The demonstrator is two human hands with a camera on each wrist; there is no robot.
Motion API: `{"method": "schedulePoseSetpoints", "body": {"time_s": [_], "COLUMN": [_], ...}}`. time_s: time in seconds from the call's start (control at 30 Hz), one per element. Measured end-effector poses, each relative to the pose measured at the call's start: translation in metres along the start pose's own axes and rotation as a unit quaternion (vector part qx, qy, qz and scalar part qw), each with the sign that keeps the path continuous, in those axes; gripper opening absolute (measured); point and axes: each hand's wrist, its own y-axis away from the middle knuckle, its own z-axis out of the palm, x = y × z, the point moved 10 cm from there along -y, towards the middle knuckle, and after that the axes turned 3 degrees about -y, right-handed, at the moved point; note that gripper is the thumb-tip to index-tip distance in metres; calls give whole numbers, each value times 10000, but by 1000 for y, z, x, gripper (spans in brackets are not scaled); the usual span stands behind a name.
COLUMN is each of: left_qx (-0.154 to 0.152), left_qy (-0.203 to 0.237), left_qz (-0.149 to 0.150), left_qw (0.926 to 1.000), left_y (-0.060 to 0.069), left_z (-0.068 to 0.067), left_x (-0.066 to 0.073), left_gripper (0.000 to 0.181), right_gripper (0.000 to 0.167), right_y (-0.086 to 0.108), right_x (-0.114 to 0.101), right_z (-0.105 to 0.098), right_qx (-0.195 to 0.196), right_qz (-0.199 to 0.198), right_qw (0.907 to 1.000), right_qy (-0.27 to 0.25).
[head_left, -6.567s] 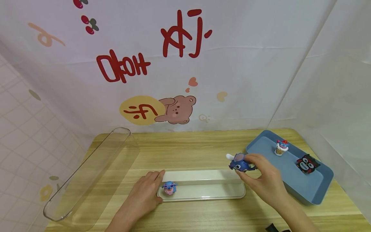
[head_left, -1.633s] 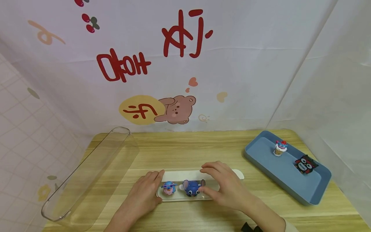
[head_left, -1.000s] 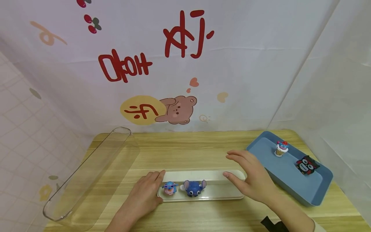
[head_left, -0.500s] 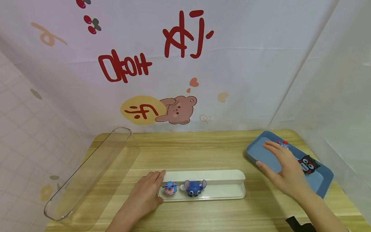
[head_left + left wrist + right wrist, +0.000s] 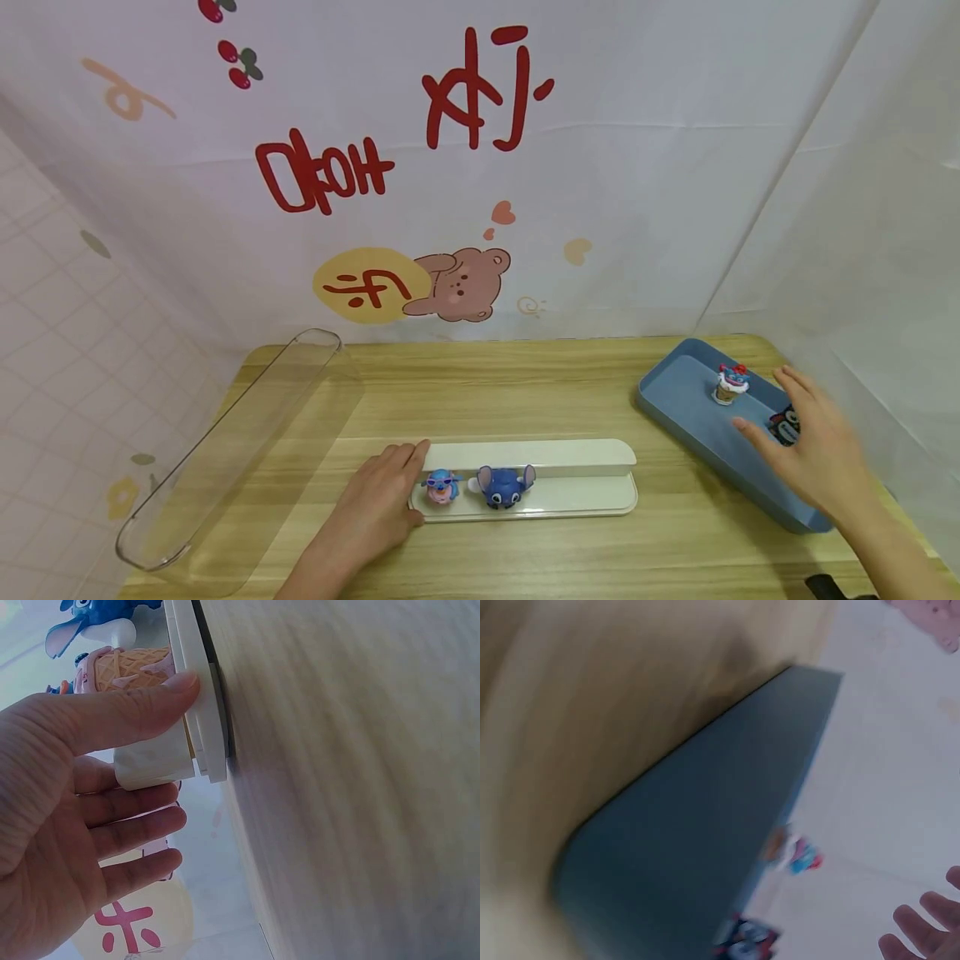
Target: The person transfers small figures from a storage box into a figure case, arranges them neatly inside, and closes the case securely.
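Note:
The left hand (image 5: 375, 500) holds the left end of a long white stepped base (image 5: 577, 496), thumb at the front edge and fingers behind, as the left wrist view (image 5: 97, 795) also shows. On the base's lower step stand a small blue figure with sunglasses (image 5: 442, 487) and a dark blue big-eared figure (image 5: 504, 487). Above the blue tray (image 5: 697, 429), the right hand (image 5: 821, 442) hovers with spread fingers and nothing in them. It partly hides a black and red owl figure (image 5: 784, 426). A cone-shaped figure (image 5: 731, 385) stands behind it in the tray.
A long transparent cover (image 5: 247, 458) lies slanted at the left of the wooden table (image 5: 480, 392). White printed cloth (image 5: 637, 192) hangs behind and at the sides. A black object (image 5: 825, 587) is near the right forearm at the front edge.
The dark blue figure went from the right hand onto the base. The right hand then let go and moved right, over the tray. The left hand stayed on the base.

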Motion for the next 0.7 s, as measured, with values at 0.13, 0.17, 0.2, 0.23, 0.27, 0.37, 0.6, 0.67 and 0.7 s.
{"method": "schedulePoseSetpoints", "body": {"time_s": [0.13, 0.17, 0.2, 0.23, 0.27, 0.37, 0.6, 0.67, 0.7], "left_qx": [27, 25, 19, 7, -12, -54, -76, -75, -68], "left_qy": [-8, -4, 2, 5, 10, 15, 14, 26, 28], "left_qz": [6, 7, 3, 0, -9, -21, -32, -37, -35], "left_qw": [10000, 10000, 10000, 10000, 10000, 10000, 10000, 10000, 10000], "left_y": [0, 0, 0, 0, -1, -1, -1, -1, -1], "left_z": [0, 0, 0, 0, 1, 2, 3, 3, 3], "left_x": [0, 0, 0, 0, 0, -1, -1, -2, -2], "left_gripper": [93, 93, 93, 93, 93, 94, 93, 93, 93], "right_gripper": [88, 89, 89, 89, 89, 90, 87, 84, 82], "right_y": [5, 6, 7, 8, 9, 12, 17, 18, 19], "right_x": [28, 34, 39, 45, 50, 64, 90, 95, 97], "right_z": [-5, -5, -5, -5, -4, -1, 5, 5, 6], "right_qx": [26, 5, -44, -90, -167, -403, -840, -906, -937], "right_qz": [278, 331, 393, 461, 554, 803, 1234, 1298, 1318], "right_qw": [9996, 9994, 9991, 9986, 9978, 9942, 9842, 9824, 9816], "right_qy": [77, 128, 180, 246, 332, 585, 952, 993, 1013]}}
